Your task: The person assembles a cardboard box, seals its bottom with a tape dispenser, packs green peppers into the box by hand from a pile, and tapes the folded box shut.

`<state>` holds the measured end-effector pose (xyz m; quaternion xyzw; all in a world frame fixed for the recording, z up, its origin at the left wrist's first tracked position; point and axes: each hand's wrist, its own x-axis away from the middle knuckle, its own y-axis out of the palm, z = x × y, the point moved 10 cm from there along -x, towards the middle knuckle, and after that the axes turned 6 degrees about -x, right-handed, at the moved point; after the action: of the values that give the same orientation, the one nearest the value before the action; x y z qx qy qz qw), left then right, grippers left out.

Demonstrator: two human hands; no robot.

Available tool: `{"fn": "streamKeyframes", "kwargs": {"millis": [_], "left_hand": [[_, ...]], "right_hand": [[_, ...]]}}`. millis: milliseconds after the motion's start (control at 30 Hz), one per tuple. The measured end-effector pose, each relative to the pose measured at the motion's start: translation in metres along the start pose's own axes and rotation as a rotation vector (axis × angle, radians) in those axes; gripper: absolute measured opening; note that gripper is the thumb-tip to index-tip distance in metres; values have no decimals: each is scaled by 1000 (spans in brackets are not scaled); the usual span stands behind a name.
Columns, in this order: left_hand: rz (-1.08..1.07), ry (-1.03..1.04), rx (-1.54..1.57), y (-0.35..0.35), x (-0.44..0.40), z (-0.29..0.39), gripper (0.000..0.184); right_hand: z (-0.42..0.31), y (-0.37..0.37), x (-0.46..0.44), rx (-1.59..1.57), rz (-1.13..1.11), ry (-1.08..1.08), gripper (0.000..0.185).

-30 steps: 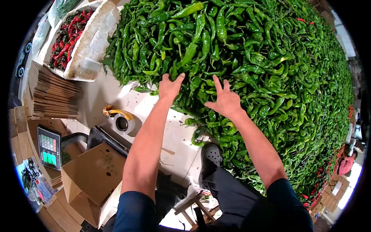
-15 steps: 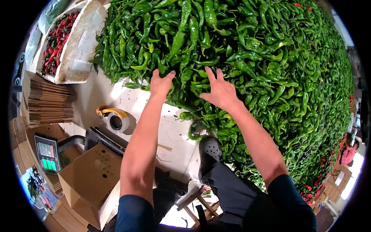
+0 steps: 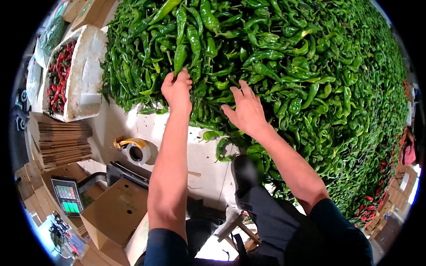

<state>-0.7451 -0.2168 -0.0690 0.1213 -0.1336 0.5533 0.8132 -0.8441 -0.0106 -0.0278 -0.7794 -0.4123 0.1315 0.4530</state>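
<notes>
A big heap of long green peppers (image 3: 284,40) fills the upper and right part of the view. My left hand (image 3: 177,93) is at the heap's near left edge, fingers curled and pinched at the lower end of a long green pepper (image 3: 180,57). That pepper points up and away from me, lying over others. To the right, my right hand (image 3: 246,108) hovers at or just touches the peppers, thumb and fingers apart, with nothing held. Whether its fingertips touch any pepper I cannot tell.
A white foam box (image 3: 84,75) of red peppers stands at left, above stacked flat cardboard (image 3: 64,138). Nearer are a tape dispenser (image 3: 135,150), a scale display (image 3: 67,196) and an open cardboard box (image 3: 116,208). A wooden stool (image 3: 239,230) is by my legs.
My left hand has gone from spread fingers to closed on a green pepper. My right hand stays open and has shifted slightly left. The view has tilted, so the left-side things sit lower.
</notes>
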Motion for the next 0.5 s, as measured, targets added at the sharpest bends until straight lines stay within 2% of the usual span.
{"fn": "streamKeyframes", "kwargs": {"millis": [133, 267, 333, 400, 433, 500], "left_hand": [[-42, -181, 247, -9, 24, -19, 14], [-71, -389, 117, -16, 78, -34, 16], [-57, -431, 80, -28, 108, -40, 18], [-139, -443, 130, -35, 138, -51, 20], [-181, -445, 158, -38, 154, -55, 21], [-226, -405, 24, -37, 192, -61, 25]], "right_hand": [[-9, -13, 17, -79, 101, -25, 53], [-30, -32, 31, -174, 249, -156, 44], [-29, -26, 30, -429, 149, -123, 43], [-26, -16, 29, -642, 93, -53, 43], [-21, 0, 30, -783, 0, 54, 44], [-17, 30, 36, -1052, -188, 266, 46]]}}
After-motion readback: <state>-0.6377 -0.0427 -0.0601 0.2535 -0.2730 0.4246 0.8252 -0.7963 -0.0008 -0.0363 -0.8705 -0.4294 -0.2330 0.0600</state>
